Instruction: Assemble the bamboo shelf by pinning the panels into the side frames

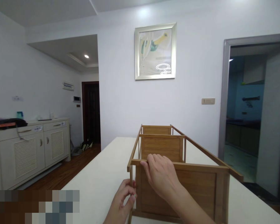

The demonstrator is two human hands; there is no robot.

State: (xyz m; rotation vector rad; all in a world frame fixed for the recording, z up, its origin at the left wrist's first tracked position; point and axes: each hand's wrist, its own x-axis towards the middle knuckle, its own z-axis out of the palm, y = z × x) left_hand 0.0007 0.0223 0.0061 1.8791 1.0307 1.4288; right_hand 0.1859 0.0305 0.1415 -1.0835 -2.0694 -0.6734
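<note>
A brown wooden shelf rack (198, 183) with several panels and thin side rails lies on its side on a white table (95, 174). My right hand (161, 175) is closed over the top edge of the nearest panel, close to its left corner, thumb on the near side. Lower down, my left hand (124, 199) is at the rack's left post, fingers curled and thumb bent toward the fingertips. Whatever is between those fingertips is too small and partly hidden to make out.
Beyond the table stands a white wall with a framed picture (155, 51) and a switch plate (208, 101). A white cabinet (30, 149) runs along the left side. A doorway (224, 93) opens at the right, and a dark door (92, 112) is at the back left.
</note>
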